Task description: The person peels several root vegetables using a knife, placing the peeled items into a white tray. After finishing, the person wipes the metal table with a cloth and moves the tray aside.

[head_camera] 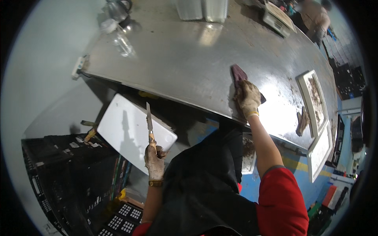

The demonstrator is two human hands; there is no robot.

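Note:
In my left hand (pixel 155 160), which wears a soiled knit glove, a knife (pixel 149 121) points away from me, its wooden handle in my fist and its narrow blade stained. The blade stands over a white board or lid (pixel 133 129) below the table edge. My right hand (pixel 249 97), also gloved, grips a dark reddish cloth (pixel 238 72) against the stainless steel table (pixel 177 65) near its front edge. Part of the cloth is hidden under the palm. A small dark end of something shows at the right side of that hand; what it belongs to is unclear.
Right of my hand lie gloves or rags (pixel 302 121), a white tray (pixel 304 85) with brown debris and another white tray (pixel 319 153). A scale (pixel 279 20), clear plastic containers (pixel 190 10), a bottle (pixel 122 42) and a kettle (pixel 116 10) stand farther back. Black crates (pixel 68 177) are at left. A person (pixel 313 19) works beyond.

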